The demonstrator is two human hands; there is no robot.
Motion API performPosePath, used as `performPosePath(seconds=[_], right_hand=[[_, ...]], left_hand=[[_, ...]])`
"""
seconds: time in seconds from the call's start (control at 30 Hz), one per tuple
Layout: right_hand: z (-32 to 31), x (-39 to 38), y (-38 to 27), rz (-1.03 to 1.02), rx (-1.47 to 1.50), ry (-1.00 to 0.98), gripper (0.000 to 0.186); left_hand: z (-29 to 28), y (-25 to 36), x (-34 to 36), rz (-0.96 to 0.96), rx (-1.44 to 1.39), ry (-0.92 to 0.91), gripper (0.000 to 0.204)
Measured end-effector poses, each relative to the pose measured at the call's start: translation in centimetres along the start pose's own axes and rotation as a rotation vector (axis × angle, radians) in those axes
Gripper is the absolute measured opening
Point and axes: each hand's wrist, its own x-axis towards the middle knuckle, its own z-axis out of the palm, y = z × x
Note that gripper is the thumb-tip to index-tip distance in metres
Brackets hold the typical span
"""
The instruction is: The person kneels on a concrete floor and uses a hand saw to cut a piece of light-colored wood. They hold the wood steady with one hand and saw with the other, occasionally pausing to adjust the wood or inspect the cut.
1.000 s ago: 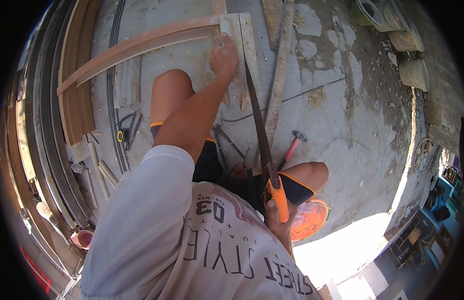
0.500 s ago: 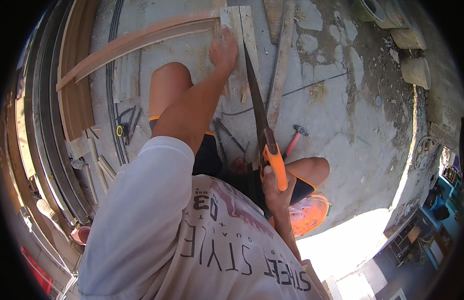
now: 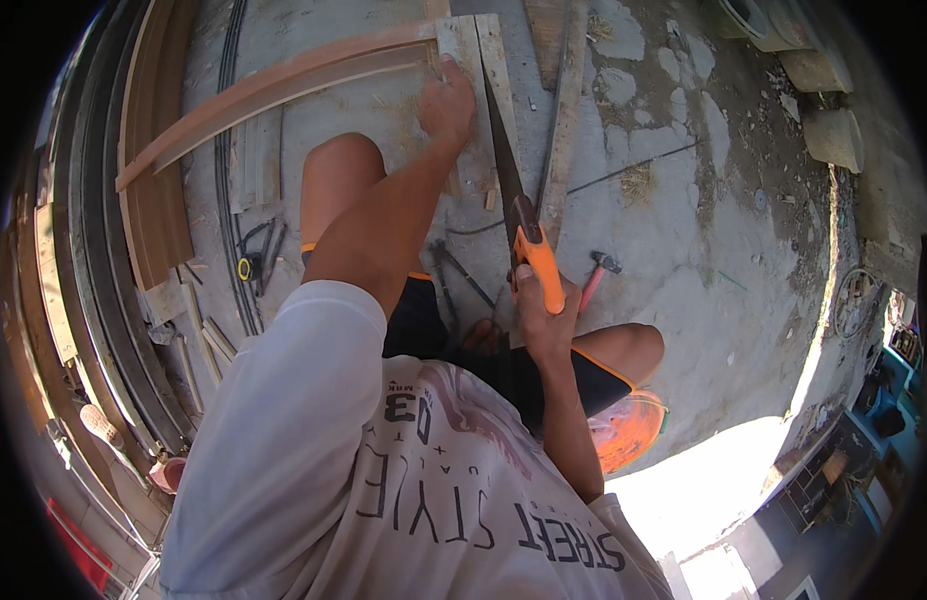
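My left hand [image 3: 445, 108] is closed on the wood at the corner where a long reddish strip [image 3: 283, 75] meets a pale weathered board [image 3: 460, 35]. Just right of it, a handsaw's dark tapered blade [image 3: 501, 140] lies along the pale board, tip pointing away from me. My right hand [image 3: 539, 320] grips the saw's orange handle [image 3: 538, 265] above my lap, between my bent knees. A hammer with a red handle [image 3: 593, 280] lies on the concrete just right of that hand.
Stacked timber and metal lengths [image 3: 155, 150] line the left side. A tape measure [image 3: 249, 266] and dark tools [image 3: 463, 270] lie on the concrete floor [image 3: 713, 230]. An orange helmet-like object [image 3: 631, 440] sits by my right knee. Grey containers [image 3: 828, 140] stand along the right wall.
My right hand and the saw handle have moved steadily away from me, pushing the blade forward beside the board. My left hand stays at the corner, with only slight shifts.
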Motion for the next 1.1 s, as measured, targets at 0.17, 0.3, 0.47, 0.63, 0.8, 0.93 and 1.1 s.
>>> performPosePath(seconds=[0.17, 0.3, 0.47, 0.63, 0.8, 0.93, 1.1], right_hand=[[-7.9, -18.2, 3.2, 0.054, -0.015, 0.0, 0.032], [-5.7, -13.7, 4.1, -0.036, 0.015, 0.036, 0.036], [0.5, 3.6, -1.3, 0.067, 0.182, -0.037, 0.041], [-4.0, -8.8, 4.4, 0.058, 0.052, -0.032, 0.037], [-5.9, -15.4, 6.2, 0.0, 0.05, 0.073, 0.047], [-2.6, -4.2, 8.8, -0.049, 0.179, -0.061, 0.036], [-0.5, -1.8, 5.4, -0.016, 0.079, -0.005, 0.037]], left_hand=[[-0.3, -0.4, -0.1, 0.12, -0.062, 0.074, 0.074], [0.4, -0.1, -0.7, 0.111, -0.089, 0.05, 0.073], [0.4, -0.5, 0.0, 0.066, -0.054, 0.097, 0.073], [-0.7, -0.1, -1.0, 0.041, -0.098, 0.05, 0.073], [-0.4, 0.7, -1.5, 0.09, -0.142, 0.083, 0.072], [-0.3, 0.6, -1.4, 0.12, -0.138, 0.067, 0.072], [-0.5, 0.2, -0.4, 0.034, -0.029, -0.007, 0.075]])
